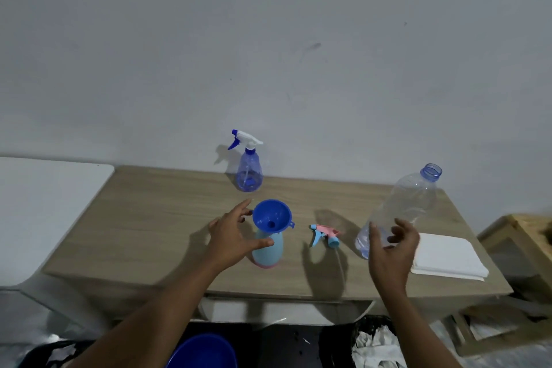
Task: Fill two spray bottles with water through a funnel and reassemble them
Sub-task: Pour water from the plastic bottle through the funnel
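Left hand [236, 236]: released, fingers spread; the thumb lies across the front of the light-blue bottle [268, 254] and the fingertips reach beside the funnel [271, 216].
Right hand [391, 248]: grasping the lower part of the clear plastic bottle [403, 209], thumb on the left side, fingers curled round the right.
Light-blue bottle: upright on the wooden table [149, 218], near its front edge; pink base, head removed.
Funnel: blue, seated in the neck of the light-blue bottle, mouth upward.
Clear plastic bottle: uncapped, tilted, mouth pointing up and to the right; whether its base touches the table cannot be told.
Trigger head [324, 234]: pink and blue, lying on its side between the two bottles, apart from both.
Blue spray bottle [249, 172]: upright at the rear edge by the wall, white-and-blue head fitted, behind the funnel.
White folded stack [448, 257]: flat on the table just right of the right hand.
Blue basin [203, 352]: below the table's front edge, partly cut off.
Wooden crate [522, 242]: right of the table.
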### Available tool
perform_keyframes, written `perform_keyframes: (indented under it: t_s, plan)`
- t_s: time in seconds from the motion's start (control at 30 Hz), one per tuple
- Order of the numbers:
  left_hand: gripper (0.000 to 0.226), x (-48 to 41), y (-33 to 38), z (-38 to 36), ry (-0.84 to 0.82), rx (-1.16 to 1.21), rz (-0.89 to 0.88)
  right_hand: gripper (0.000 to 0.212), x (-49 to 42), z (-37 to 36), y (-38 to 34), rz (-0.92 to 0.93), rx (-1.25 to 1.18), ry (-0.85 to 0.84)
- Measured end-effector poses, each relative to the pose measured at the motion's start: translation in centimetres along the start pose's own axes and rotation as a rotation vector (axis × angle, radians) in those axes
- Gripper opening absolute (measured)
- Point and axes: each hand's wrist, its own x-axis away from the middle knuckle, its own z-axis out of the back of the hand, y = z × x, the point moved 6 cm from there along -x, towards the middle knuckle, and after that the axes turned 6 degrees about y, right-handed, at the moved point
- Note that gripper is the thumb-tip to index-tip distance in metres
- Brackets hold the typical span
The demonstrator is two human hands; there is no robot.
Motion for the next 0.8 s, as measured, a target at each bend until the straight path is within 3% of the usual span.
perform_keyframes:
  t_s: [0.1,0.2,0.43,0.53,0.63,0.8]
  plan:
    - [0.112,0.3,-2.3,-0.2,-0.022,-0.006,0.031,0.037,0.9,-3.4,-1.3,0.014,-0.015,-0.275]
    - [0.094,0.6,-3.8,-0.7,-0.034,-0.022,0.030,0.038,1.7,-7.0,-3.5,0.027,0.007,-0.511]
    - [0.066,0.5,-4.8,-2.4,-0.101,0.011,0.068,0.092,4.4,-13.9,-5.9,0.084,0.159,-0.999]
    - [0.060,0.1,-5.0,-2.9,-0.110,0.023,0.089,0.106,5.1,-15.4,-6.1,0.158,0.212,-1.097]
    - [0.058,-0.2,-5.0,-3.3,-0.127,0.032,0.101,0.103,5.6,-16.2,-6.0,0.210,0.208,-1.122]
    - [0.053,-0.4,-5.1,-3.6,-0.140,0.051,0.084,0.089,5.4,-16.2,-6.4,0.156,0.046,-0.991]
